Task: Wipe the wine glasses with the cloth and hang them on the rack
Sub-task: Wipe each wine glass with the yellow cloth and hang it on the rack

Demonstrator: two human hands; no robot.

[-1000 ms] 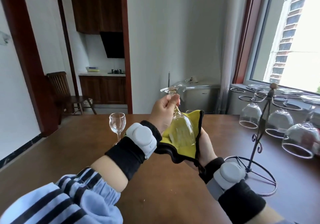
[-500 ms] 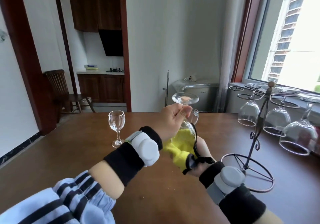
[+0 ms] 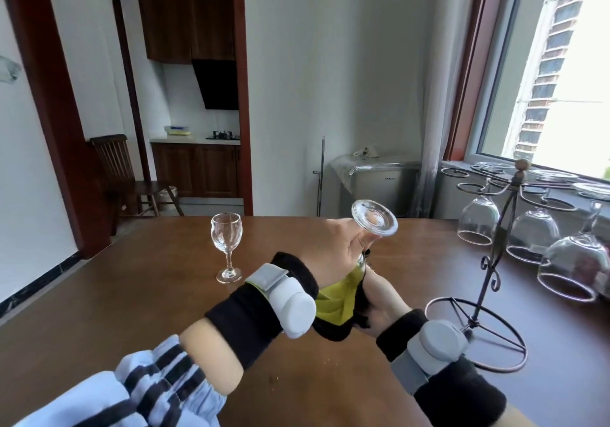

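Observation:
My left hand (image 3: 343, 248) grips the stem of an upside-down wine glass (image 3: 374, 218), its round foot tilted up toward the camera. The bowl points down into a yellow cloth with a black edge (image 3: 336, 298), which my right hand (image 3: 379, 298) holds cupped around it from below. Most of the bowl is hidden by my left hand and the cloth. A second wine glass (image 3: 226, 245) stands upright on the brown table (image 3: 132, 294), left of my hands. The dark metal rack (image 3: 495, 261) stands at the right with three glasses (image 3: 531, 232) hanging bowl-down.
The rack's ring base (image 3: 475, 334) lies close to my right wrist. A window sill (image 3: 462, 166) runs behind the rack. Beyond the table's far edge are a covered appliance (image 3: 379, 179), a wooden chair (image 3: 122, 176) and a kitchen doorway.
The held glass has turned from lying in the open cloth to foot-up with the bowl pushed down into the bunched cloth. Both hands have shifted slightly right, toward the rack.

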